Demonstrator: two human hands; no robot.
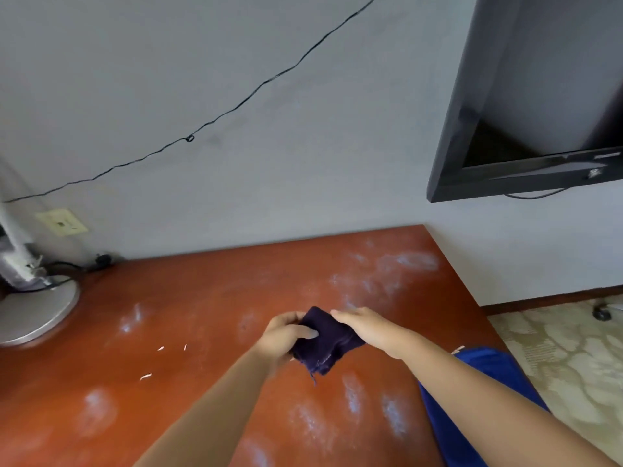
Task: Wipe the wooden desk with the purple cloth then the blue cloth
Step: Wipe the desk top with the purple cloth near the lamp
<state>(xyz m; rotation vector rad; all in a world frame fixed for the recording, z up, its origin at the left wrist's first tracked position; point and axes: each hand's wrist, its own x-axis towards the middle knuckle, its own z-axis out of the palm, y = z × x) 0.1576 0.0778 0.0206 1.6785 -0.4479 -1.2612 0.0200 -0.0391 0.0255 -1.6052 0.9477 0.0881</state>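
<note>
The reddish wooden desk fills the lower middle of the head view, smeared with white powdery patches and a few white scraps. A dark purple cloth, bunched and folded, hangs just above the desk's middle. My left hand grips its left side with the thumb pressed on top. My right hand lies flat on the cloth's upper right, fingers stretched out. A blue cloth lies at the desk's right front edge, partly under my right forearm.
A grey round fan base stands on the desk's far left, with a black cable behind it. A black wall-mounted TV hangs above the desk's right end. Patterned floor shows to the right of the desk.
</note>
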